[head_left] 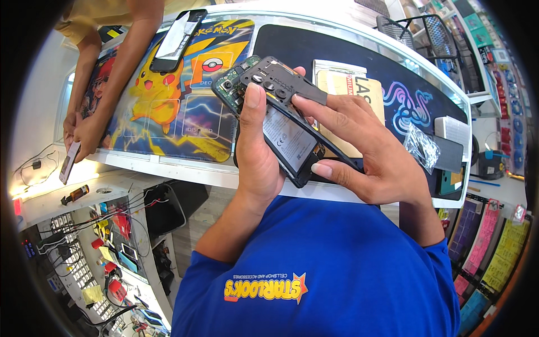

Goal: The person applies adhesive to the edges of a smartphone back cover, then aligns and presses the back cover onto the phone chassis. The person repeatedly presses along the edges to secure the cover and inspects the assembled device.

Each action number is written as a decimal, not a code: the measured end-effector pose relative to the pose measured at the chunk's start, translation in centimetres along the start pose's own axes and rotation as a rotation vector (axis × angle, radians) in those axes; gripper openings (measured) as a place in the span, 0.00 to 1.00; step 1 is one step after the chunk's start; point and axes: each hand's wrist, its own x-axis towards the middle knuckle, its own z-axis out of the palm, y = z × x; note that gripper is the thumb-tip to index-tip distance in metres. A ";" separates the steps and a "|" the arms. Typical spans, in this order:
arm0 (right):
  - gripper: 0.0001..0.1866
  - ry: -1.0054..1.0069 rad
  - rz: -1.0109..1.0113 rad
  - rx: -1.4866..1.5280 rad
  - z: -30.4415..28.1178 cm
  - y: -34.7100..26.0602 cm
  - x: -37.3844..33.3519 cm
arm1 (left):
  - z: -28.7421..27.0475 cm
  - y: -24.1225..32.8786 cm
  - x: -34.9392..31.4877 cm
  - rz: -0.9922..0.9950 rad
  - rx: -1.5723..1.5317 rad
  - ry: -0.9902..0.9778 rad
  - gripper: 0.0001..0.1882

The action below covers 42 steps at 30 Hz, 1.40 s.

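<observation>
One phone (287, 137) is above the counter's (179, 173) near edge, another phone (178, 42) on the left mat (154, 106), a bag (421, 147) toward the right edge.

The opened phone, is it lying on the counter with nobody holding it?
No, the person's left hand grips the opened phone.

The one view comes from the left of two fisheye cameras worn on the head. It looks steeply down, with the blue shirt (337, 253) filling the bottom, the opened phone (289, 137) close up near the middle, the counter (196, 172) stretching beyond, and straight edges bowing toward a round dark rim.
</observation>
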 end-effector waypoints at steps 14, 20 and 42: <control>0.29 0.136 0.067 0.145 1.7 -0.1 0.4 | -0.3 0.0 -0.6 0.032 -0.099 -0.049 0.38; 0.30 0.163 0.042 0.032 1.1 -0.3 1.4 | -0.4 0.1 -0.5 0.041 -0.082 0.006 0.42; 0.31 0.077 -0.066 0.145 2.8 -0.2 3.2 | -0.5 1.1 -1.5 0.107 -0.080 0.074 0.39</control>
